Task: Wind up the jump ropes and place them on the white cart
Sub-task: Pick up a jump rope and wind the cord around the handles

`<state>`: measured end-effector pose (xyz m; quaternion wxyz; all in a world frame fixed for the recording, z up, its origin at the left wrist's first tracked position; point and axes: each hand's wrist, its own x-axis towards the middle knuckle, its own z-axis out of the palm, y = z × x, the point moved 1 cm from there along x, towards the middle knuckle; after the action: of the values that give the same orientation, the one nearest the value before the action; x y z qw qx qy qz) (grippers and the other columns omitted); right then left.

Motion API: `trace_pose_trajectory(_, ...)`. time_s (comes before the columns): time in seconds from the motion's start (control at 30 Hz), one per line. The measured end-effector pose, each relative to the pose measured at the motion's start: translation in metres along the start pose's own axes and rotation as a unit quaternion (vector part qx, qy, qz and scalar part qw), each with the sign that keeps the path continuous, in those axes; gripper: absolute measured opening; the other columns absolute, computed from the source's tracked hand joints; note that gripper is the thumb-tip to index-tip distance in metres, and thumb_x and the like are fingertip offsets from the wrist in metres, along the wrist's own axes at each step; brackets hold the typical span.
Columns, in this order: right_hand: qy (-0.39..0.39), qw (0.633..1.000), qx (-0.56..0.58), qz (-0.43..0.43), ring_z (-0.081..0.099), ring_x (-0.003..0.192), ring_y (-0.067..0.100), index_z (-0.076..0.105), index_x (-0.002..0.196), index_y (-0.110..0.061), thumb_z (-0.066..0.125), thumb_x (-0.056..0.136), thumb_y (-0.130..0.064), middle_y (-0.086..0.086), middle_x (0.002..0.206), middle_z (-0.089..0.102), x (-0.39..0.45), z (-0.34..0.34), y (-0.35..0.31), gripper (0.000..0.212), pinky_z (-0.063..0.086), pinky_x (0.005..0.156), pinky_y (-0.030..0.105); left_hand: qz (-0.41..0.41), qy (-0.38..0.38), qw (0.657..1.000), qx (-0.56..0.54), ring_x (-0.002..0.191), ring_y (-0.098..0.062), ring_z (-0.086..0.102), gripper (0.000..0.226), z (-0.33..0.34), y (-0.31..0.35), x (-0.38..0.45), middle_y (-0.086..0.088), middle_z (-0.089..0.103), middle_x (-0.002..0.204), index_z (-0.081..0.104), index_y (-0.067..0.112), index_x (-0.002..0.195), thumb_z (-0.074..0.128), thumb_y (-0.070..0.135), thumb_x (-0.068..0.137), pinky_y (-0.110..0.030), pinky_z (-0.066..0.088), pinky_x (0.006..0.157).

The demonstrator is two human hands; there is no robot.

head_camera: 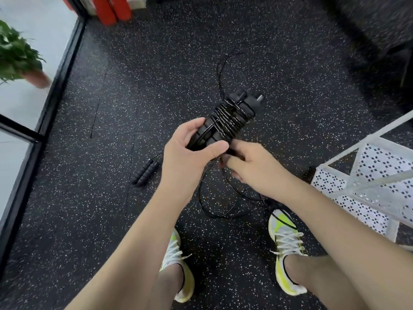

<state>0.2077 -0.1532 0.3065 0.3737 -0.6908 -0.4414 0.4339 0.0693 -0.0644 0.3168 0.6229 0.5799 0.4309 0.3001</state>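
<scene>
My left hand [190, 148] grips the lower end of a pair of black jump-rope handles [230, 118] held side by side, with several turns of black cord wound round their middle. My right hand [250, 168] pinches the loose cord just below the handles. The rest of that cord [214, 206] hangs in loops down to the floor between my feet. A second jump rope [145, 172], black, lies on the floor to the left, its two handles together. The white perforated cart [368, 182] stands at the right edge.
The floor is black speckled rubber. A thin black cord [220, 72] trails away behind the handles. A potted plant [17, 57] sits outside a glass wall at left. Red cylinders [111, 8] stand at the top. My two shoes [283, 238] are below.
</scene>
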Motion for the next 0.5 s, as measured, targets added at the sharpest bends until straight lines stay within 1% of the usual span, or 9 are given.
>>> trace_pose_trajectory(0.03,-0.002,1.0,-0.005,0.002,0.043,0.052,0.014,0.065,0.092,-0.024,0.052,0.102,-0.028,-0.01,0.055,0.053,-0.0004,0.0026,-0.0005,0.017,0.034,0.056,0.034,0.008,0.015,0.999,0.028,0.109,-0.013,0.072,0.061,-0.0005,-0.0006,0.0002,0.006,0.076,0.116,0.064,0.023,0.127,0.09,0.009,0.073,-0.037,0.055,0.099)
trace_pose_trajectory(0.1,0.008,1.0,0.011,0.011,0.039,0.052,0.014,0.064,0.093,-0.015,0.051,0.101,-0.033,-0.012,0.053,0.044,-0.0014,0.0074,-0.0009,0.024,0.032,0.056,0.036,0.025,0.03,0.995,0.09,0.107,-0.002,0.069,0.059,-0.0016,0.001,0.0003,0.013,0.074,0.116,0.062,0.027,0.129,0.088,0.013,0.078,-0.026,0.053,0.095)
trace_pose_trajectory(0.2,0.05,0.998,0.021,0.031,0.037,0.048,0.013,0.063,0.081,-0.011,0.051,0.103,-0.034,-0.01,0.049,0.042,-0.0024,0.0071,-0.0005,0.034,0.03,0.053,0.033,0.051,-0.005,0.982,0.179,0.107,0.009,0.062,0.056,-0.0008,0.0042,-0.0011,0.021,0.066,0.12,0.056,0.031,0.135,0.08,0.016,0.086,-0.009,0.045,0.09)
trace_pose_trajectory(0.23,0.065,0.997,0.022,0.039,0.036,0.047,0.013,0.061,0.079,-0.009,0.051,0.103,-0.034,-0.01,0.048,0.041,-0.0017,0.0062,0.0011,0.037,0.03,0.053,0.032,0.06,-0.024,0.976,0.208,0.111,0.009,0.059,0.057,-0.0008,0.0038,-0.0016,0.021,0.063,0.125,0.053,0.032,0.139,0.077,0.016,0.089,-0.008,0.044,0.091)
trace_pose_trajectory(0.33,0.065,0.997,0.019,0.049,0.036,0.047,0.012,0.06,0.08,-0.007,0.053,0.101,-0.033,-0.011,0.048,0.041,0.0,0.0024,0.0031,0.034,0.031,0.055,0.034,0.081,-0.059,0.959,0.263,0.125,-0.001,0.054,0.064,-0.003,0.0011,-0.0022,0.014,0.056,0.139,0.044,0.03,0.149,0.072,0.017,0.093,-0.023,0.045,0.104)
trace_pose_trajectory(0.37,0.051,0.997,0.015,0.05,0.036,0.046,0.011,0.059,0.079,-0.008,0.056,0.099,-0.033,-0.011,0.048,0.041,-0.0004,0.0016,0.0024,0.032,0.03,0.055,0.032,0.086,-0.058,0.954,0.281,0.126,-0.003,0.052,0.066,-0.004,0.0002,-0.0021,0.013,0.053,0.141,0.043,0.031,0.15,0.072,0.017,0.093,-0.024,0.043,0.106)
trace_pose_trajectory(0.43,0.024,0.998,-0.028,0.042,0.037,0.043,0.006,0.058,0.078,-0.008,0.059,0.098,-0.033,-0.012,0.048,0.045,-0.0023,0.0017,-0.0007,0.032,0.03,0.052,0.028,0.092,-0.045,0.942,0.318,0.124,-0.001,0.048,0.067,-0.0053,-0.0009,-0.0019,0.011,0.048,0.138,0.044,0.029,0.15,0.074,0.015,0.092,-0.021,0.037,0.107)
trace_pose_trajectory(0.47,0.012,0.997,-0.062,0.031,0.043,0.045,0.005,0.059,0.079,-0.01,0.059,0.097,-0.035,-0.013,0.052,0.051,-0.0031,0.0018,-0.0019,0.031,0.035,0.052,0.029,0.094,-0.037,0.938,0.33,0.123,-0.002,0.047,0.067,-0.0059,-0.002,-0.0013,0.011,0.048,0.137,0.046,0.029,0.15,0.075,0.014,0.091,-0.023,0.038,0.109)
trace_pose_trajectory(0.5,0.004,0.995,-0.094,0.018,0.054,0.053,0.005,0.064,0.082,-0.015,0.06,0.096,-0.036,-0.012,0.061,0.061,-0.0041,0.0012,-0.0035,0.026,0.044,0.057,0.031,0.092,-0.031,0.937,0.335,0.123,-0.004,0.048,0.067,-0.0066,-0.0032,-0.0006,0.01,0.049,0.135,0.047,0.028,0.148,0.075,0.013,0.09,-0.029,0.041,0.111)
